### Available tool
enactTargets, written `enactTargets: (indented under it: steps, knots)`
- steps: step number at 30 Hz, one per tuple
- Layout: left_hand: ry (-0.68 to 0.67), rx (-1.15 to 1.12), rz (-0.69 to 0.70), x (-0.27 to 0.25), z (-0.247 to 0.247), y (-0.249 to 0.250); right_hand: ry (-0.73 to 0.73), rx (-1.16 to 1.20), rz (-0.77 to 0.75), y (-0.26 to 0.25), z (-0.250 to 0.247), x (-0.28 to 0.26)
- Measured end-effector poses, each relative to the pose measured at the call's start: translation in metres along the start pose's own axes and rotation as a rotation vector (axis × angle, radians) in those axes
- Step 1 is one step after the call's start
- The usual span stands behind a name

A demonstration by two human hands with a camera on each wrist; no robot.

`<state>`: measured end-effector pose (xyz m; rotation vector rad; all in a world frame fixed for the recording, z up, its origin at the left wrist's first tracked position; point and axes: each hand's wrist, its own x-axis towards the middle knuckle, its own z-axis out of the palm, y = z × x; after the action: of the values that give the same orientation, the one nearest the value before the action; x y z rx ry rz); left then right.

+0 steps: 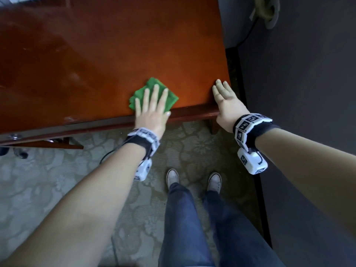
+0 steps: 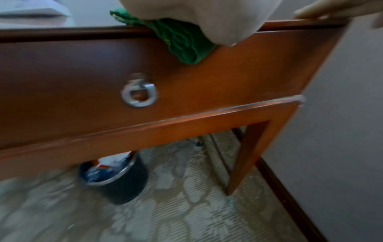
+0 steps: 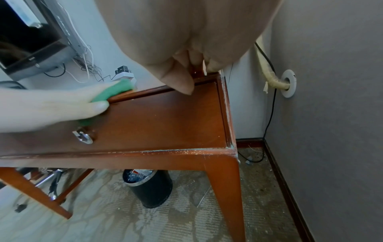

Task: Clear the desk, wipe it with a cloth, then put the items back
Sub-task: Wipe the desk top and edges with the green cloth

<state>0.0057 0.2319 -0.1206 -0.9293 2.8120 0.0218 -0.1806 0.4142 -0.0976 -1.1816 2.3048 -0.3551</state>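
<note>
A folded green cloth (image 1: 154, 93) lies on the glossy red-brown desk (image 1: 96, 54) near its front edge. My left hand (image 1: 152, 105) presses flat on the cloth with straight, spread fingers, the thumb at the desk's edge. In the left wrist view the cloth (image 2: 182, 42) hangs a little over the front edge above the drawer. My right hand (image 1: 223, 95) rests flat on the desk's front right corner, fingers straight, holding nothing. The right wrist view shows the left hand (image 3: 62, 104) on the cloth (image 3: 111, 91).
The drawer front carries a metal ring pull (image 2: 138, 95). A black bin (image 3: 151, 186) with rubbish stands under the desk on patterned carpet. A grey wall (image 1: 308, 93) runs close along the desk's right side, with a cable and hose (image 3: 267, 68) entering it. A screen (image 3: 27, 36) hangs at back left.
</note>
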Motion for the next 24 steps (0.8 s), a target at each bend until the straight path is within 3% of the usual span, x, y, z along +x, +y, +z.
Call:
enactTargets:
  steps: [5, 8, 12, 20, 24]
  knots:
    - [0.047, -0.014, 0.176, 0.018, -0.005, 0.105, 0.050, -0.033, -0.007, 0.001, 0.004, 0.000]
    - [0.097, -0.028, 0.163, 0.020, 0.000, 0.115, 0.054, -0.016, 0.004, 0.003, 0.005, 0.002]
    - [0.153, -0.009, 0.326, 0.017, 0.006, 0.073, 0.075, -0.034, 0.040, 0.000, 0.009, 0.000]
    - [0.099, 0.009, 0.060, -0.017, 0.015, -0.094, 0.106, -0.096, 0.065, -0.008, 0.014, -0.004]
    - [0.076, 0.006, 0.028, -0.025, 0.014, -0.115, 0.117, -0.108, 0.068, -0.012, 0.018, -0.005]
